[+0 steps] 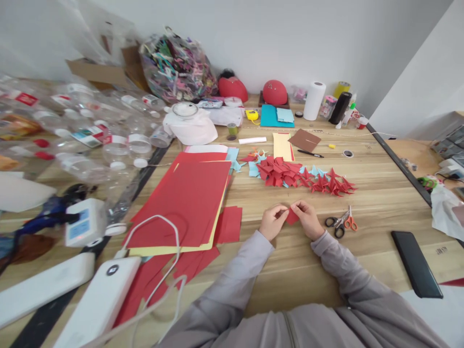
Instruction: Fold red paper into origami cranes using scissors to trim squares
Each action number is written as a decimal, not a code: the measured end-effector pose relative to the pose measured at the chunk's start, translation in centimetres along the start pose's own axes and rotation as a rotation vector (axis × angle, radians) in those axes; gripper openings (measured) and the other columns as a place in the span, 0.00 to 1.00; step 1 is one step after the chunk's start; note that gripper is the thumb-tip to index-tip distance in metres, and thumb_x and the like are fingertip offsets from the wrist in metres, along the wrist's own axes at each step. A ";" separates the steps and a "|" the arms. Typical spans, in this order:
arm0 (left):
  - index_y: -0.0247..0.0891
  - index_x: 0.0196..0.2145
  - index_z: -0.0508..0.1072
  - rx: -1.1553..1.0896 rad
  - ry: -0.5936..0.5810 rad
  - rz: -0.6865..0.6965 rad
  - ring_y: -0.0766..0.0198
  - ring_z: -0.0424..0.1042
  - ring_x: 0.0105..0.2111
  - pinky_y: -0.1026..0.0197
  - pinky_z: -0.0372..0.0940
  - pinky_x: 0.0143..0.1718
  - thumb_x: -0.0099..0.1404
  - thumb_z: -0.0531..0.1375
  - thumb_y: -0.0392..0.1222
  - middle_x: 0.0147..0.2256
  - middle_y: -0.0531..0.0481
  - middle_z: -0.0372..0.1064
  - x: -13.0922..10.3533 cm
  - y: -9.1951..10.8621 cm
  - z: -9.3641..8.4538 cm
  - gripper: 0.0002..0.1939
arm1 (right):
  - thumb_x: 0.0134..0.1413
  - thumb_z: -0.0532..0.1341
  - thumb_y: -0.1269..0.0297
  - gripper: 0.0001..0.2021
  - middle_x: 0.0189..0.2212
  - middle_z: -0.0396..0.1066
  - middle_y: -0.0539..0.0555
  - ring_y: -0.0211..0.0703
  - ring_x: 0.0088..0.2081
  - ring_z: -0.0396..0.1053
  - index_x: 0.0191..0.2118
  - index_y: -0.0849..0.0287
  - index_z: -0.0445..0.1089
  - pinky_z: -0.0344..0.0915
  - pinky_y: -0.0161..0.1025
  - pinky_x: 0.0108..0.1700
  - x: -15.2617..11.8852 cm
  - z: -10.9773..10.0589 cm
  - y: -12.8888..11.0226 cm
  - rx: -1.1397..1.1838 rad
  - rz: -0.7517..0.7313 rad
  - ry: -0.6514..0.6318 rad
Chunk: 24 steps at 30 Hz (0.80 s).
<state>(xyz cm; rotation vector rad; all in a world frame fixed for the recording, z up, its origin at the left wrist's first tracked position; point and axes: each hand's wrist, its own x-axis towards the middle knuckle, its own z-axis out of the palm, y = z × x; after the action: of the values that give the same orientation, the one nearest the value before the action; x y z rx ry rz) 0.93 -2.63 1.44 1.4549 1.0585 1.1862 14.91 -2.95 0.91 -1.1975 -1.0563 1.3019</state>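
Between my two hands is a small piece of folded red paper (292,217), held just above the wooden table. My left hand (272,222) pinches its left side, fingers closed. On the other side my right hand (308,220) grips it near the top corner with thumb and fingers. Beyond the hands lies a row of folded red paper pieces (279,171), with some light blue ones among them. Pointed red origami shapes (332,182) stand at the row's right end. Two pairs of scissors, one black-handled (339,226) and one orange-handled (351,222), rest right of my right hand.
A stack of red paper sheets (184,198) covers the table on the left, beside white power banks (99,299) with a cable. Plastic bottles (116,145) crowd the far left. A black phone (416,263) lies at right. A paper roll (314,101) stands at the back.
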 end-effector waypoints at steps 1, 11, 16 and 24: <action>0.36 0.23 0.72 0.012 0.002 0.006 0.67 0.63 0.25 0.65 0.59 0.28 0.56 0.59 0.43 0.23 0.51 0.66 0.0 0.0 0.0 0.09 | 0.43 0.64 0.50 0.16 0.20 0.64 0.46 0.33 0.23 0.58 0.25 0.59 0.67 0.58 0.32 0.28 0.0 -0.1 0.0 -0.020 -0.004 -0.025; 0.35 0.24 0.72 -0.086 0.046 -0.158 0.66 0.65 0.27 0.63 0.62 0.32 0.52 0.62 0.43 0.24 0.51 0.69 0.4 0.0 -0.7 0.08 | 0.45 0.64 0.53 0.13 0.21 0.68 0.49 0.36 0.25 0.65 0.26 0.58 0.70 0.63 0.36 0.30 -0.4 0.0 -0.4 -0.096 -0.018 -0.170; 0.34 0.25 0.73 -0.181 0.101 -0.255 0.67 0.64 0.25 0.64 0.60 0.29 0.49 0.65 0.47 0.23 0.52 0.68 0.5 -0.4 -0.4 0.13 | 0.43 0.65 0.51 0.14 0.19 0.68 0.48 0.36 0.23 0.64 0.27 0.58 0.71 0.63 0.36 0.28 -0.4 0.3 -0.5 -0.068 -0.002 -0.102; 0.34 0.20 0.70 -0.142 0.110 -0.227 0.70 0.58 0.22 0.66 0.55 0.26 0.52 0.62 0.50 0.19 0.56 0.61 0.3 -0.4 -0.2 0.15 | 0.44 0.64 0.54 0.12 0.19 0.67 0.47 0.35 0.22 0.63 0.25 0.59 0.70 0.60 0.34 0.28 -0.3 0.4 -0.5 -0.108 -0.005 -0.119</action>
<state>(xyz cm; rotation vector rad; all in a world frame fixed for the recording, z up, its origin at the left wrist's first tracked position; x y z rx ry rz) 0.72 -2.21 1.17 1.1385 1.1565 1.1629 14.55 -3.23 1.47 -1.2082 -1.2278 1.3402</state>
